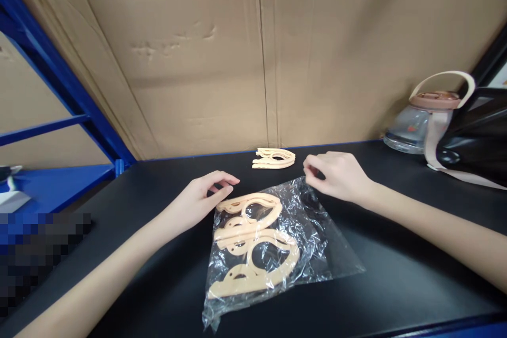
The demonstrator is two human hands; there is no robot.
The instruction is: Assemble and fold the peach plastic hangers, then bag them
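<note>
A clear plastic bag [317, 245] lies on the black tabletop [396, 285] with beige plastic folding hangers [253, 245] inside it. My left hand [200, 198] rests at the bag's upper left corner, thumb and fingers pinched on the top hanger and the bag's edge. My right hand [336, 174] is at the bag's upper right corner, fingers curled and pinching the plastic edge. Further back lies another beige folded hanger [274, 158], loose on the table and apart from both hands.
A cardboard sheet [237, 53] forms the back wall. A clear water bottle [420, 121] with a pink lid and beige strap lies at the right, next to a black bag [479, 137]. Blue shelf framing [59, 90] stands at the left.
</note>
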